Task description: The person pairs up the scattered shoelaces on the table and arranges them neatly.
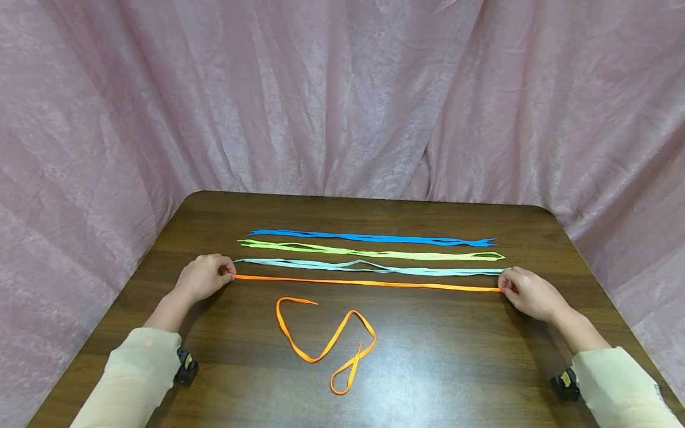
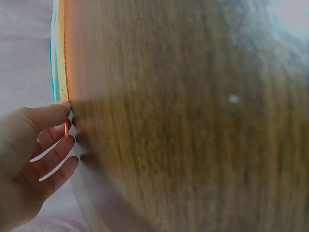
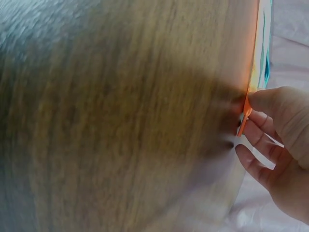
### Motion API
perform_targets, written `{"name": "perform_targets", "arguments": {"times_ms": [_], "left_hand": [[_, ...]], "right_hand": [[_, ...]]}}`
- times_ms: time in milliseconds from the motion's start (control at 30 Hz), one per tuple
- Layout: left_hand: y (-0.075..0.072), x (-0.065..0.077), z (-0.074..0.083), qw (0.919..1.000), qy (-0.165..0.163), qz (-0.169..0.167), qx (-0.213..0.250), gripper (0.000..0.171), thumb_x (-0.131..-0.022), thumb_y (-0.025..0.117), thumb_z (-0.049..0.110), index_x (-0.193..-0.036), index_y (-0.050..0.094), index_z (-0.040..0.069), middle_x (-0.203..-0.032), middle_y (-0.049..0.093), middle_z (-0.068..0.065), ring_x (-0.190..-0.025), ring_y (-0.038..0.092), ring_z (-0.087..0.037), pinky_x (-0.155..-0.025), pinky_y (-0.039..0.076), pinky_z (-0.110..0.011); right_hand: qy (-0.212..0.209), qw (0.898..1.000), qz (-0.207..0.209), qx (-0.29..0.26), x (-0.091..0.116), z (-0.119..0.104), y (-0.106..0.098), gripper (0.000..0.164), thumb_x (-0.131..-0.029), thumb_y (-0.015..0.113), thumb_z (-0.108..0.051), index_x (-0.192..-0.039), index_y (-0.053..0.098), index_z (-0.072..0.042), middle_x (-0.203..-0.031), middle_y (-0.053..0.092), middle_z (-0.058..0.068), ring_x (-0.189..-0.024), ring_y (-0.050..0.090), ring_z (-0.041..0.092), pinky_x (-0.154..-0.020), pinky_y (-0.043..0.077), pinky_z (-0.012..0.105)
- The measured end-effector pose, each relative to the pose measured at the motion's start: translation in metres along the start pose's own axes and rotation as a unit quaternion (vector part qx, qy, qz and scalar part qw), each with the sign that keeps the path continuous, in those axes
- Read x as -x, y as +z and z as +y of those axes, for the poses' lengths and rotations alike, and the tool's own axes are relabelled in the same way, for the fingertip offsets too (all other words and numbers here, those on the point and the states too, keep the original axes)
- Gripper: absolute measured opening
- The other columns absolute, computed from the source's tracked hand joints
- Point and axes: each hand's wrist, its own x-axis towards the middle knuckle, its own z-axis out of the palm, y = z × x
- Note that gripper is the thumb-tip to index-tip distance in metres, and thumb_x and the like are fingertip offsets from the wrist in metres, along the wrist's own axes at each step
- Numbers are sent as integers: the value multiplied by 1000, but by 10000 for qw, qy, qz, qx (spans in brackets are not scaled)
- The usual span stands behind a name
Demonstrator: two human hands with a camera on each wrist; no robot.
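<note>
An orange shoelace (image 1: 369, 283) runs nearly straight across the table between my two hands. My left hand (image 1: 206, 276) pinches its left end between thumb and fingers; in the left wrist view a short orange tip (image 2: 66, 129) pokes out below the thumb. At the other end my right hand (image 1: 532, 292) pinches the lace, its orange tip (image 3: 243, 126) showing past the thumb in the right wrist view. Just beyond lie light blue shoelaces (image 1: 428, 271), stretched lengthwise with a small gap between strands. Nearer to me, a second orange shoelace (image 1: 333, 342) lies in loose bends with a loop.
Behind the light blue laces lie yellow-green shoelaces (image 1: 364, 252), and farther back blue shoelaces (image 1: 369, 238), all roughly parallel. They rest on a dark wooden table (image 1: 455, 351) with rounded far corners. A pink curtain (image 1: 342, 95) hangs around its far side.
</note>
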Motion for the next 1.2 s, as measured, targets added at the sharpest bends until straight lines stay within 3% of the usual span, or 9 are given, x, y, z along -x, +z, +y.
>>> {"name": "perform_targets", "arguments": {"times_ms": [467, 767, 1000, 1200], "left_hand": [[2, 0, 1, 10000, 56, 31, 70, 7, -76, 72, 15, -80, 67, 17, -75, 58, 3, -67, 55, -13, -57, 42, -34], [-8, 6, 4, 9999, 59, -103, 93, 16, -76, 72, 17, -92, 68, 15, -89, 65, -3, -80, 62, -24, -65, 45, -45], [-12, 9, 22, 9994, 352, -53, -3, 23, -78, 72, 19, -99, 68, 13, -101, 65, -7, -94, 61, -31, -74, 46, -52], [-11, 6, 46, 9969, 783, 43, -85, 29, -76, 74, 22, -102, 66, 12, -103, 63, -6, -95, 61, -29, -72, 49, -47]], "right_hand": [[-86, 9999, 112, 48, 1, -3, -2, 25, -65, 74, 4, -76, 58, -12, -71, 49, -6, -64, 47, 9, -55, 40, 25], [-222, 9993, 96, 273, 1, -13, -6, 25, -65, 76, -2, -86, 64, -8, -80, 59, 2, -71, 57, 20, -63, 47, 38], [-273, 9991, 128, 296, -8, -30, -4, 26, -69, 76, -5, -92, 65, -9, -90, 62, 6, -79, 60, 27, -66, 48, 43], [-466, 9987, 4, 224, -22, -53, -1, 25, -72, 75, -10, -95, 66, -10, -93, 62, 4, -82, 60, 23, -67, 48, 40]]}}
